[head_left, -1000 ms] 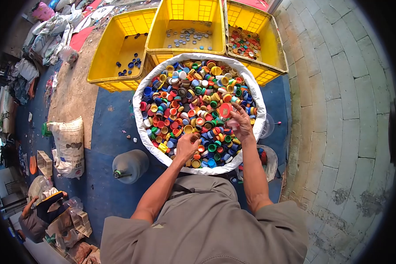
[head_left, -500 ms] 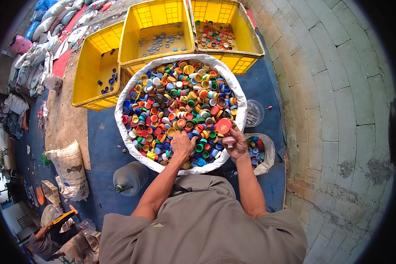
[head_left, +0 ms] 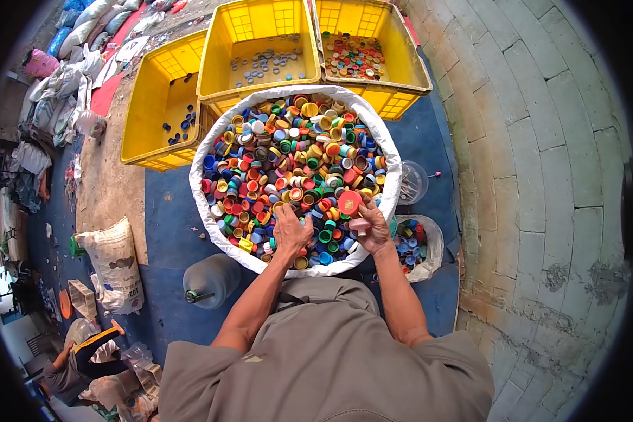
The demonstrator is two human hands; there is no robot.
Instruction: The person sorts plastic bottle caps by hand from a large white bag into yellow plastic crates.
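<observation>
A round white-rimmed sack (head_left: 389, 141) full of bottle caps of many colours (head_left: 288, 162) lies in front of me. My left hand (head_left: 290, 231) rests on the caps near the sack's lower edge, fingers apart, with no cap visibly held. Over the lower right part of the caps, my right hand (head_left: 374, 228) holds a large red cap (head_left: 349, 203) between its fingers. A pinkish cap (head_left: 359, 226) is also in that hand, beside the palm.
Three yellow crates (head_left: 162, 98) with sorted caps stand beyond the sack. At the right are a clear tub (head_left: 413, 183) and a small white bag (head_left: 432, 246); at the left, a large bottle (head_left: 212, 281) and a woven sack (head_left: 116, 267). Another person (head_left: 70, 373) sits lower left.
My left hand's fingers have spread a little over the caps. My right hand has shifted slightly left with the red and pinkish caps. The view has shifted slightly.
</observation>
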